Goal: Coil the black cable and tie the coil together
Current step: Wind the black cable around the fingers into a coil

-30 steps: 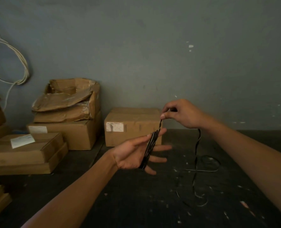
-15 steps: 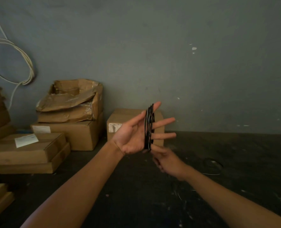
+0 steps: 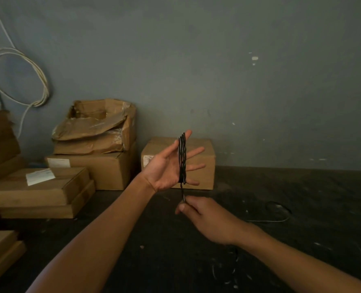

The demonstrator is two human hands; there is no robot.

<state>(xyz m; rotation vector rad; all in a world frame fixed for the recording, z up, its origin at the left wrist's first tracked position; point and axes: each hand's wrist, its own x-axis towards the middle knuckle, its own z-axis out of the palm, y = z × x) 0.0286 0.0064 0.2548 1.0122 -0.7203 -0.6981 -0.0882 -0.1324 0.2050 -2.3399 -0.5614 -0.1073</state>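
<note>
Nearest us, the right hand (image 3: 205, 218) sits low, thumb and fingers pinching the black cable (image 3: 182, 159) just below the coil, holding the strand taut so the next wrap lies snug. Above it, the left hand (image 3: 171, 166) is spread flat, palm up, fingers straight, serving as the former: the turns loop around those fingers. Slack trails on the dark floor (image 3: 281, 261) right of the coil, I think, though it's murky there. Behind the coil stands a cardboard box (image 3: 203, 161) against the wall.

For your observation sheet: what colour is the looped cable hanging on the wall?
White cable, head view.
</note>
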